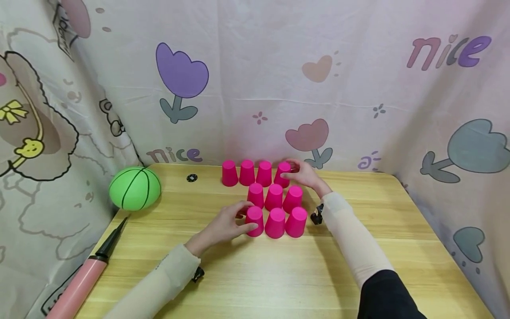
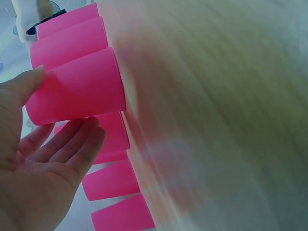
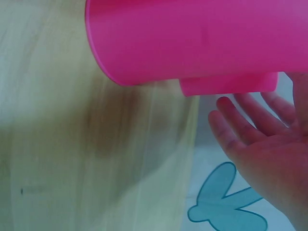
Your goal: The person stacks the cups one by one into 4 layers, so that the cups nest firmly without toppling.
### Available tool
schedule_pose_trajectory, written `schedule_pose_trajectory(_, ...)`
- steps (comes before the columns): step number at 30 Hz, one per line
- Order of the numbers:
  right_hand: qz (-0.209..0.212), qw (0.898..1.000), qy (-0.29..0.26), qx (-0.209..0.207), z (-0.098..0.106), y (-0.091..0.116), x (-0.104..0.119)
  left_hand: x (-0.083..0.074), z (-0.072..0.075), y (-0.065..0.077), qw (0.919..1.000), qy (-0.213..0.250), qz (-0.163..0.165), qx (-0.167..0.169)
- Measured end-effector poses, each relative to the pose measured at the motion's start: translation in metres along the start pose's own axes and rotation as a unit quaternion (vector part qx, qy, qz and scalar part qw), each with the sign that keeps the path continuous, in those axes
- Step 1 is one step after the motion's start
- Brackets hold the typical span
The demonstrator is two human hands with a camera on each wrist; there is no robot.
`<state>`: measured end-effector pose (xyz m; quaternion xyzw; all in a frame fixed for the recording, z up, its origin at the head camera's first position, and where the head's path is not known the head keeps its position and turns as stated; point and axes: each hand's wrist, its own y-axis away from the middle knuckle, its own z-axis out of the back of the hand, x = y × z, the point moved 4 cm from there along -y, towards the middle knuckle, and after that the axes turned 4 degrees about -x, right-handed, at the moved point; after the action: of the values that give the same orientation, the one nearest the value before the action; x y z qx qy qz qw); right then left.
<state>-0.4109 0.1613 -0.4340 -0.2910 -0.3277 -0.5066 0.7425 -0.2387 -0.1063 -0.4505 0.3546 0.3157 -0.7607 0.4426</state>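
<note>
Pink cups stand upside down in three rows on the wooden table. Several form the back row (image 1: 247,173), three the middle row (image 1: 274,197) and three the front row (image 1: 275,223). My left hand (image 1: 227,223) holds the leftmost front cup (image 1: 254,221) between thumb and fingers; in the left wrist view this cup (image 2: 77,89) lies between the thumb and fingertips. At the back row's right end, my right hand (image 1: 304,173) has its thumb and fingers around the last cup (image 1: 282,173). A large cup (image 3: 197,41) hides part of that grip in the right wrist view.
A green ball (image 1: 135,188) with black lines sits at the table's left edge, and a pink pump (image 1: 81,283) with a black nozzle lies below it. A small black disc (image 1: 192,177) rests left of the back row. Printed curtains (image 1: 255,66) hang behind the table (image 1: 271,283).
</note>
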Motion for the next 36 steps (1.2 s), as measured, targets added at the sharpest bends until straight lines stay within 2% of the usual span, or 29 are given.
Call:
schedule_pose_trajectory(4,0.005,1.0,-0.003,0.004,0.006,0.004,0.004,-0.002,0.002,0.0,1.0,-0.002,0.005,-0.007)
schedule_pose_trajectory(9,0.013,1.0,-0.003,0.007,0.016,0.013,0.013,-0.008,0.011,-0.002,0.9995,-0.008,-0.025,-0.017)
schedule_pose_trajectory(14,0.027,1.0,0.005,0.004,0.025,0.025,0.022,-0.019,0.027,-0.005,0.9971,-0.023,-0.058,-0.043)
schedule_pose_trajectory(19,0.046,0.999,0.004,-0.005,0.035,0.042,0.033,-0.028,0.046,-0.013,0.9933,-0.045,-0.07,-0.079)
schedule_pose_trajectory(22,0.054,0.998,0.004,-0.016,0.041,0.053,0.039,-0.03,0.058,-0.021,0.9912,-0.057,-0.067,-0.098)
schedule_pose_trajectory(29,0.068,0.996,0.019,-0.051,0.051,0.082,0.044,-0.033,0.084,-0.045,0.9894,-0.06,-0.038,-0.127)
schedule_pose_trajectory(36,0.076,0.994,0.029,-0.075,0.05,0.113,0.045,-0.024,0.102,-0.068,0.9857,-0.052,-0.011,-0.16)
